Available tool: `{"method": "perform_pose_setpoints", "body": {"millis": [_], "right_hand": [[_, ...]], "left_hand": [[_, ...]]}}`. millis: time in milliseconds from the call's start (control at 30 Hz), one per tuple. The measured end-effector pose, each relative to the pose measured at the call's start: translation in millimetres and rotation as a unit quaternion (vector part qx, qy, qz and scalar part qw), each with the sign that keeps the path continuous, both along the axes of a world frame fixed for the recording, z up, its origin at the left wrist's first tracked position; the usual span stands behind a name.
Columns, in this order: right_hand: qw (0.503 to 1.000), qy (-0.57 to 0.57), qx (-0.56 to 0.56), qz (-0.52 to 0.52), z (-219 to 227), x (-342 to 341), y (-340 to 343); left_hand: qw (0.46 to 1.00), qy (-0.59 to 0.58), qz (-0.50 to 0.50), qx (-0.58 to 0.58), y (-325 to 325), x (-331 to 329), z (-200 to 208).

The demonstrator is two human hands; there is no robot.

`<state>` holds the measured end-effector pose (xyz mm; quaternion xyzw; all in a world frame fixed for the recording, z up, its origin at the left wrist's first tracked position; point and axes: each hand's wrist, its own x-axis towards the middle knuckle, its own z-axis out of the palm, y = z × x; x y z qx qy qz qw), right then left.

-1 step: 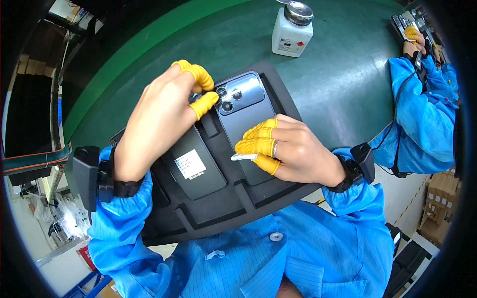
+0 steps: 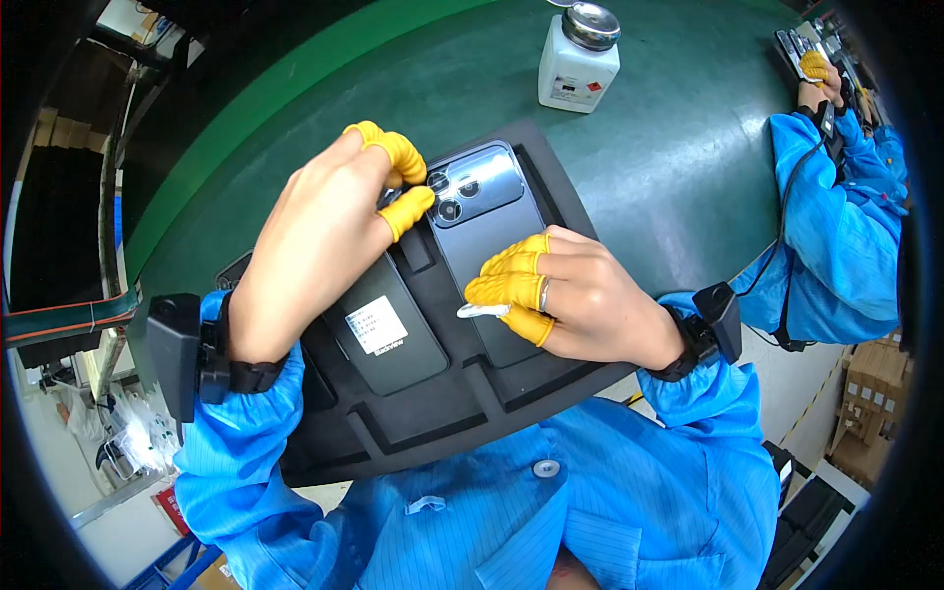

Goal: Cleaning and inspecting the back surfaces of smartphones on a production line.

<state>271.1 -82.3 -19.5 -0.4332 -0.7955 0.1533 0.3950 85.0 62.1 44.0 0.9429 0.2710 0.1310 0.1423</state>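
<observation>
A grey-blue smartphone lies camera side up in a slot of a black foam tray. My left hand, in yellow finger cots, curls at its upper left corner. Thumb and forefinger are drawn together beside the camera lenses; whatever is between them is hidden. My right hand rests over the phone's lower part, its yellow-covered fingers pressed together on a small folded white wipe. Left of it, a second, dark phone with a white label sits in the neighbouring slot, partly under my left forearm.
On the green table stands a white dispenser bottle with a metal top, beyond the tray. To the right, a co-worker in a blue sleeve handles something at the table edge. Cardboard boxes are stacked at the far right.
My left hand has shifted very slightly to the right. My right hand, the wipe and both phones look unmoved.
</observation>
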Motion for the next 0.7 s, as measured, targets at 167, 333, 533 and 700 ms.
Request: {"method": "perform_pose_setpoints", "body": {"millis": [167, 333, 533, 700], "right_hand": [[1.0, 0.002, 0.008, -0.004, -1, 0, 0], [1.0, -0.005, 0.004, -0.009, -4, 1, 0], [1.0, -0.005, 0.003, -0.006, -3, 0, 0], [1.0, 0.002, 0.008, -0.01, -1, -2, 1]], "left_hand": [[0.999, 0.026, 0.003, 0.026, -9, 0, -1], [0.998, 0.019, -0.009, 0.063, -15, 0, -9], [0.997, 0.022, 0.001, 0.08, -17, 2, -12], [0.995, 0.006, -0.015, 0.1, -12, 1, -19]]}}
